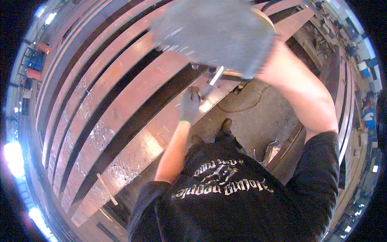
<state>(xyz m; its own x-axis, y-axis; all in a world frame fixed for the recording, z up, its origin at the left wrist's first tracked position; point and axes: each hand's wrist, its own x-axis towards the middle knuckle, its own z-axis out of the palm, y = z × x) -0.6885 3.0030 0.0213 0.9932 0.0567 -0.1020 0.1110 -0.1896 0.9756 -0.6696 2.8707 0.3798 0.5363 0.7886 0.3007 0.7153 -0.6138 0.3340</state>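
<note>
My left hand (190,105), in a grey glove with a green cuff, is low over the nearest steel plate (143,147). Its fingers curl at a dark-ended tool with a pale, straight shaft (218,75), which slants up to the right. The exact kind of tool does not show. Raised close to the camera, my right hand (215,34) is a large grey glove smeared by motion. It covers the upper middle of the view, and its fingers and anything in them cannot be made out. Part of the plate and the shaft's surroundings are hidden beneath it.
Several long reddish-brown steel strips (121,90) lie side by side with dark gaps between them. A thin wooden stick (107,188) crosses the near plate at lower left. On the concrete floor (258,111) are a dark cable and a pale scrap (272,153). More steel lengths stand at right.
</note>
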